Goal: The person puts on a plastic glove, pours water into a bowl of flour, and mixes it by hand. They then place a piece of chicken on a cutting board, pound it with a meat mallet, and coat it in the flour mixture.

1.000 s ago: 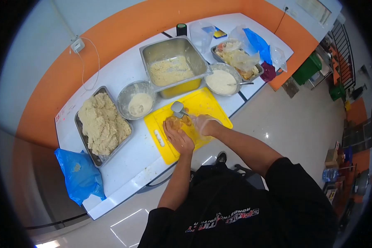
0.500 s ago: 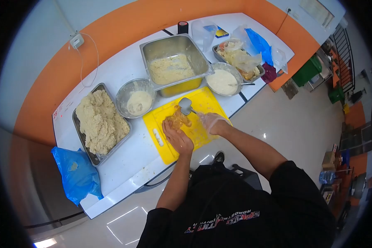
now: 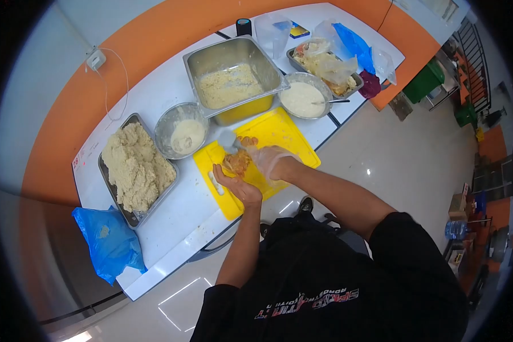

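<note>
My right hand point(image 3: 275, 162), in a clear plastic glove, grips the handle of a grey meat mallet point(image 3: 228, 139). Its blurred head is over the far left part of the yellow cutting board point(image 3: 288, 139). Orange-pink raw meat point(image 3: 237, 163) lies spread on the board, close below the mallet head. Bare and open, my left hand point(image 3: 237, 187) has its fingers stretched along the near left side of the meat. The board's handle slot shows just left of that hand.
Behind the board stand a deep steel pan point(image 3: 233, 85) with crumbs, a bowl of white batter point(image 3: 303, 100) and another batter bowl point(image 3: 182, 131). A tray heaped with crumbs point(image 3: 135, 165) and a blue bag point(image 3: 109, 242) are left. A filled tray point(image 3: 328, 65) sits back right.
The mallet and my right hand have moved left across the board. My left hand has come away slightly from the meat, showing more of it. The camera view has shifted a little.
</note>
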Demonstrator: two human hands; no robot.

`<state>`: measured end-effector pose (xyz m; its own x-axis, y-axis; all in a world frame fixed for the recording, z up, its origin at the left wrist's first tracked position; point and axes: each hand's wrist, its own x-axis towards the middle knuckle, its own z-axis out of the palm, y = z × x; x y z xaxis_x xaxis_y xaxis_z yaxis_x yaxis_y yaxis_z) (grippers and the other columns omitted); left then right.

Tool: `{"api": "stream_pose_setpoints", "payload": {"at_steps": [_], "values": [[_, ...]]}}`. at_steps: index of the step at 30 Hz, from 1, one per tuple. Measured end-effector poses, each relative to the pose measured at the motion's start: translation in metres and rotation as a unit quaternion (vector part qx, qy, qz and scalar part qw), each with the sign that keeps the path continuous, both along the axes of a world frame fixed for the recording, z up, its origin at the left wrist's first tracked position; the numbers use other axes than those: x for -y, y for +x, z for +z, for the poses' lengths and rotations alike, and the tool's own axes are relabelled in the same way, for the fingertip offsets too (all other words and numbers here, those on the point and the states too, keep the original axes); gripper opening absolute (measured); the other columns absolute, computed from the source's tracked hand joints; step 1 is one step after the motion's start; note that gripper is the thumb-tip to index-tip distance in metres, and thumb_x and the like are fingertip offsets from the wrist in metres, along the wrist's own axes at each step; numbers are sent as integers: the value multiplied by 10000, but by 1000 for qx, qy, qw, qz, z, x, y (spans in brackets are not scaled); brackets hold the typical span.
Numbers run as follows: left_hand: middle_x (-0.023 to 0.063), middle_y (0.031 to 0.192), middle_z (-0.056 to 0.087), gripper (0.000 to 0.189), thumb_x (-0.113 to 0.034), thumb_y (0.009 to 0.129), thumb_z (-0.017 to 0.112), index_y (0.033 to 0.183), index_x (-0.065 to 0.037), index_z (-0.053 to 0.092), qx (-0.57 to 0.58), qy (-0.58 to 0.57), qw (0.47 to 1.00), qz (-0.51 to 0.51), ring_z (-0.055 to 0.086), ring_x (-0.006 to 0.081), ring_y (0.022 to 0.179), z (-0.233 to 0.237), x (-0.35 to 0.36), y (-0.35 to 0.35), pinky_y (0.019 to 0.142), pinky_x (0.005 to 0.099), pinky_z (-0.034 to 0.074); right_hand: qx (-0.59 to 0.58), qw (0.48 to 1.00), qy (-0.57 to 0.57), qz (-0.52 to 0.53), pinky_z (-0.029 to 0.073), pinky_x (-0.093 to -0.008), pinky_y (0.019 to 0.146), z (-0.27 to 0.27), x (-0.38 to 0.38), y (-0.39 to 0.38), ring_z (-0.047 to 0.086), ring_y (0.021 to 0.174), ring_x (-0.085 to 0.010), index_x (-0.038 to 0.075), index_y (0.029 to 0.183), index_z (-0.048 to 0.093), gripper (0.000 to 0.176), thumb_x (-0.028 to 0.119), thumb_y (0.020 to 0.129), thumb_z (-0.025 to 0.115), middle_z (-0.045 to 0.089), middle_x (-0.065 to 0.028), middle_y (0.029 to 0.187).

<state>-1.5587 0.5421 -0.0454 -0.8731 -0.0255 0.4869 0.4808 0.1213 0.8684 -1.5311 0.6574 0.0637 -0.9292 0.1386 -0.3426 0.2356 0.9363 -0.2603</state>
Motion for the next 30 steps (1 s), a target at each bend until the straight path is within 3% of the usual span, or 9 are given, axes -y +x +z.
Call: {"api": "stream_pose_setpoints", "payload": {"at_steps": [5, 8, 11, 13, 17, 19, 22, 28, 30], "values": [[198, 1460, 266, 651, -487, 1025, 207, 1440, 13, 228, -13, 19, 1000, 12, 233, 323, 1380, 2, -5, -3, 1158, 426, 144, 4, 993, -87, -75, 522, -439, 832, -30, 9, 4, 651, 1005, -369, 73, 1248, 525, 448, 140, 817, 624, 650, -226, 1114], [253, 1486, 247, 662, -471, 1018, 196, 1416, 52, 277, 10, 80, 997, 3, 236, 392, 1380, -19, -2, -5, 1148, 483, 146, 41, 997, -59, 13, 515, -436, 851, 16, 20, -7, 646, 1016, -369, 62, 1242, 525, 434, 140, 824, 612, 639, -242, 1129], [157, 1464, 251, 619, -467, 1026, 282, 1474, -52, 177, 95, 122, 987, -51, 261, 285, 1366, -40, 4, 3, 1142, 416, 211, -17, 990, -94, -104, 512, -440, 858, 7, 27, 5, 645, 1009, -370, 50, 1228, 533, 425, 134, 820, 614, 641, -244, 1119], [249, 1489, 239, 656, -458, 1023, 182, 1438, 44, 255, 30, 78, 996, 4, 233, 387, 1382, -28, -1, -7, 1148, 475, 146, 26, 998, -64, 11, 511, -447, 847, -1, 14, -4, 647, 991, -377, 54, 1224, 529, 414, 141, 826, 601, 651, -248, 1083], [249, 1487, 243, 655, -459, 1023, 182, 1434, 45, 260, 46, 112, 992, 15, 229, 386, 1385, -14, 0, -3, 1150, 471, 145, -16, 996, -85, -27, 509, -462, 833, 3, 15, 10, 652, 965, -381, 65, 1248, 523, 437, 145, 824, 593, 657, -260, 1038], [246, 1485, 243, 664, -470, 1018, 188, 1435, 42, 254, 69, 89, 994, 7, 224, 385, 1386, -19, 0, -3, 1151, 476, 142, 18, 992, -102, -67, 509, -476, 744, -10, 19, 24, 647, 850, -419, 11, 1173, 549, 386, 302, 978, 390, 663, -263, 899], [248, 1483, 248, 671, -479, 1012, 194, 1432, 42, 256, 37, 79, 996, 3, 219, 387, 1390, -15, 1, -2, 1151, 481, 138, -49, 995, -82, -20, 499, -485, 775, 15, 16, 20, 641, 880, -420, 17, 1143, 579, 445, 378, 1000, 361, 663, -265, 915], [255, 1491, 236, 698, -499, 998, 206, 1430, 46, 260, 19, 76, 997, 20, 210, 392, 1395, -11, -6, -4, 1153, 483, 141, -45, 999, -17, 9, 495, -471, 816, -14, 10, 34, 640, 925, -407, 42, 1159, 600, 424, 341, 1011, 338, 664, -256, 974], [253, 1493, 233, 716, -517, 993, 211, 1432, 47, 256, 32, 94, 995, 18, 209, 390, 1396, -10, -5, -3, 1153, 483, 141, -43, 994, -73, -66, 495, -462, 833, 10, 18, 30, 641, 940, -402, 48, 1184, 592, 396, 310, 998, 360, 666, -248, 1000]]}}
